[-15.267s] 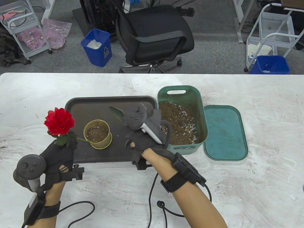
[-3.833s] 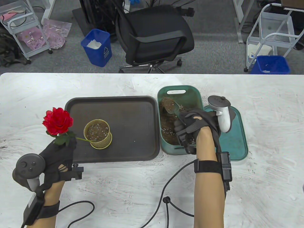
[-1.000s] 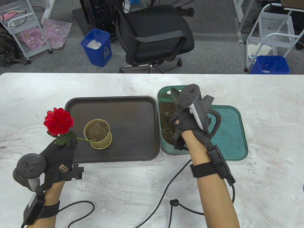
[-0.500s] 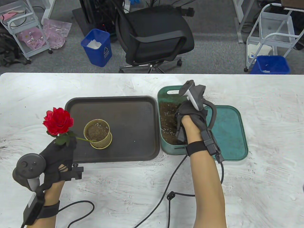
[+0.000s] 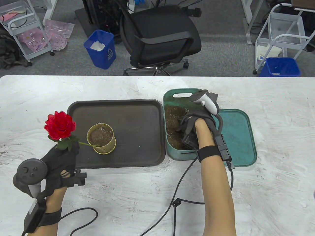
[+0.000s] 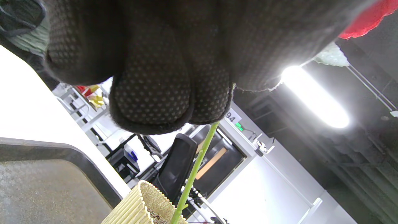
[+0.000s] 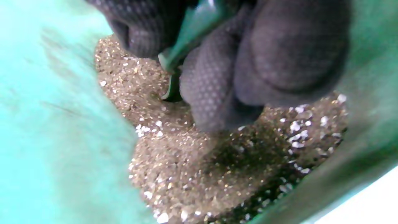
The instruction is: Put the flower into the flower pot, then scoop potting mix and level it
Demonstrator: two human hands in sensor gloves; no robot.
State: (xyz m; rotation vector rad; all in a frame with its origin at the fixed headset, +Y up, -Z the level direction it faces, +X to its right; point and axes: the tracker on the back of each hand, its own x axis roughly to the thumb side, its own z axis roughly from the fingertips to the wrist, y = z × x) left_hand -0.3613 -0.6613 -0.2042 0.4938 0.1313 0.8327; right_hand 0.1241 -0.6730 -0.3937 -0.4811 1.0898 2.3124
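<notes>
A red flower [image 5: 60,125] leans left out of the ribbed yellow flower pot [image 5: 105,147], which stands on the dark tray [image 5: 137,118]. My left hand [image 5: 60,159] holds the flower just under its leaves; its green stem [image 6: 194,174] runs from my fingers [image 6: 155,102] down into the pot [image 6: 136,205]. The pot holds brown mix [image 5: 100,135]. My right hand [image 5: 194,125] is down inside the green bin [image 5: 172,94] and grips a green scoop [image 7: 183,37], whose blade digs into the potting mix [image 7: 186,168]. The scoop's bowl is hidden.
The bin's green lid [image 5: 236,137] lies flat to the right of the bin. Glove cables [image 5: 172,206] trail over the white table [image 5: 270,98] near its front. A black office chair [image 5: 160,36] and blue bins [image 5: 101,49] stand beyond the far edge.
My right hand has turned over and sunk lower into the bin, pushing the scoop into the mix. My left hand and the flower have stayed in place.
</notes>
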